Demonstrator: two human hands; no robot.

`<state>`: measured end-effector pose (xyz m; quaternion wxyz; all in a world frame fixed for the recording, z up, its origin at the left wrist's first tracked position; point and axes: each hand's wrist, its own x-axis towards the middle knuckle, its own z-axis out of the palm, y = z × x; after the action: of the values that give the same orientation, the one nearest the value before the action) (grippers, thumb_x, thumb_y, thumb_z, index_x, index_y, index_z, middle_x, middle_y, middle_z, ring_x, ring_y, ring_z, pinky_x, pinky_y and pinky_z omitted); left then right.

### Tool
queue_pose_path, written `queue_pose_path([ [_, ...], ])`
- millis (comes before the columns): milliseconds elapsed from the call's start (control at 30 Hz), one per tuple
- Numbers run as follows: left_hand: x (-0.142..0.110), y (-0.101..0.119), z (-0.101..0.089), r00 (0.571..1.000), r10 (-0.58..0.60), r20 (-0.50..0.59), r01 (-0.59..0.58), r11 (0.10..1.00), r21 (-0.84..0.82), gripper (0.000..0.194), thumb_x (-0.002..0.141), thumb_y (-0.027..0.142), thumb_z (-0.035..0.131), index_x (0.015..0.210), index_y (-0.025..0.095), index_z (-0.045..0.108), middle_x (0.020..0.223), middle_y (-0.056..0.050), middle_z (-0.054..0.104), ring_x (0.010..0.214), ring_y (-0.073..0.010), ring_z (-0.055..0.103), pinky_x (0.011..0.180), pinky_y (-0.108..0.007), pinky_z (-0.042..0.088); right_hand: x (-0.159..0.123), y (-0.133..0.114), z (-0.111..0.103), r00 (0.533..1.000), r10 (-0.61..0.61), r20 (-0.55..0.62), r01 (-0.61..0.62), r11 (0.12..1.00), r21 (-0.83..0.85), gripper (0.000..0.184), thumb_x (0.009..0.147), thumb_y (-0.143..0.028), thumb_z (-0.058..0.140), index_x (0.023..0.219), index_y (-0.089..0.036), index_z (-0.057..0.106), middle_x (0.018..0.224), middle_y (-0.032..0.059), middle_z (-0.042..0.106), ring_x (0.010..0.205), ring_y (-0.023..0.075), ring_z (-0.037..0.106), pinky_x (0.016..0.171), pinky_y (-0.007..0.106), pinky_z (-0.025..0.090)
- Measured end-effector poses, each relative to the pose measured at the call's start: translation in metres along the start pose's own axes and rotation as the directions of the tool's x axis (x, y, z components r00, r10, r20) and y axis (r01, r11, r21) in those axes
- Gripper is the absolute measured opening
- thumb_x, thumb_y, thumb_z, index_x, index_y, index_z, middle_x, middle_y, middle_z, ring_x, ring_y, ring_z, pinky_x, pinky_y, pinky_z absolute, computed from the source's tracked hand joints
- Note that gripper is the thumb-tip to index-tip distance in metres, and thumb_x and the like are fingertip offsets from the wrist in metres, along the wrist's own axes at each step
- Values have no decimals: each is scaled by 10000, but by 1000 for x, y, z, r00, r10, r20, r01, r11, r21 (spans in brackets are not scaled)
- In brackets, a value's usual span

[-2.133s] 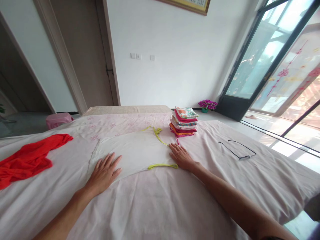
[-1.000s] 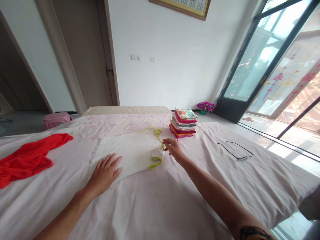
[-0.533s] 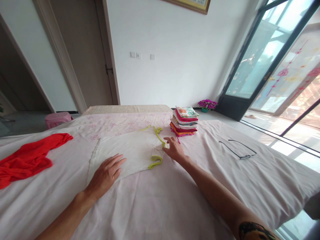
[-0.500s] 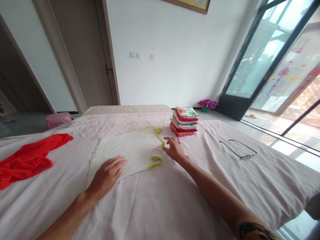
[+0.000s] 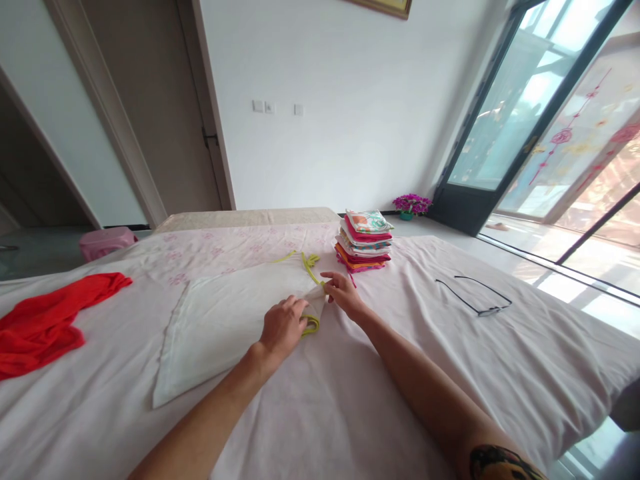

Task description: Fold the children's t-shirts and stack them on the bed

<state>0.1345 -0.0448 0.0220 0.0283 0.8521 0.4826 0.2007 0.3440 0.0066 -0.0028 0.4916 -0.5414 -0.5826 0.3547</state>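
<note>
A white sleeveless top (image 5: 215, 327) with yellow-green trim lies flat on the bedspread, its hem toward the left. My right hand (image 5: 344, 293) pinches the trimmed edge at the top's right end between thumb and fingers. My left hand (image 5: 285, 325) is close beside it, fingers curled over the folded-in strap part, where a loop of trim shows below the fingertips. Its fingers appear closed on the cloth, though the grip is partly hidden. The far strap (image 5: 311, 267) lies loose beyond my hands.
A stack of folded clothes (image 5: 364, 241) stands just past my right hand. Eyeglasses (image 5: 487, 309) lie to the right, and a crumpled red garment (image 5: 55, 320) to the left. Behind the bed are a pink stool (image 5: 107, 243) and a pot of purple flowers (image 5: 411, 205).
My right hand has folded the near strap part inward and keeps its pinch. My left hand has left the middle of the top and slid right to the folded strap.
</note>
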Motion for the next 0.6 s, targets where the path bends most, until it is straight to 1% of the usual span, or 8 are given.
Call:
queue_pose_path([
  [67,2,1,10,1000,-10,23,9,1000,22,186,862,141,563,985,229,672,1004,-42,693,942,-194,659,810,-289,474,-2,-4,0,1000,19,-16,-17,995,95,482,685,-220,528,1151,-132,616,648,-56,562,487,88,506,474,204,413],
  [100,2,0,13,1000,-18,17,18,1000,17,172,873,133,538,952,223,662,983,-41,692,931,-190,658,798,-285,470,-3,-6,-1,999,34,-22,-31,992,124,479,684,-229,528,1145,-129,614,633,-60,551,478,87,501,459,198,393],
  [200,-1,-4,20,994,-86,-71,80,993,-83,163,880,122,509,953,221,616,981,-28,690,913,-173,657,764,-267,463,-3,-14,-4,994,99,-44,-90,982,163,466,690,-232,530,1136,-125,613,579,-70,523,463,86,491,431,186,340],
  [300,-4,-8,23,971,-164,-173,121,965,-234,160,871,118,501,969,222,573,970,-23,689,884,-167,659,752,-264,468,1,-19,-5,984,156,-82,-141,977,162,412,705,-205,534,1098,-123,624,551,-69,515,446,80,477,413,179,307],
  [400,-4,-9,26,954,-187,-233,92,926,-367,159,856,101,485,940,219,550,910,-20,683,856,-168,660,768,-273,486,9,-22,-6,979,174,-110,-157,977,147,343,726,-173,543,1054,-130,635,552,-61,532,433,73,482,397,172,291],
  [500,-3,-6,29,943,-180,-281,35,890,-455,184,836,77,466,926,219,542,883,-17,673,832,-164,662,769,-277,508,16,-24,-9,975,202,-97,-189,974,126,288,746,-130,538,1010,-134,655,543,-50,543,430,74,497,379,167,272],
  [533,-3,-5,30,938,-169,-303,8,883,-468,193,833,73,460,930,219,541,887,-17,669,832,-162,662,772,-279,516,18,-24,-11,971,227,-78,-216,968,126,272,752,-117,537,992,-134,664,544,-40,555,440,78,512,380,165,283],
  [600,-4,-2,31,927,-134,-350,-54,876,-479,209,830,67,450,938,223,539,915,-21,664,855,-159,661,791,-284,528,20,-24,-15,959,281,-26,-273,949,158,246,763,-109,549,967,-135,683,561,-17,591,480,91,553,410,167,351],
])
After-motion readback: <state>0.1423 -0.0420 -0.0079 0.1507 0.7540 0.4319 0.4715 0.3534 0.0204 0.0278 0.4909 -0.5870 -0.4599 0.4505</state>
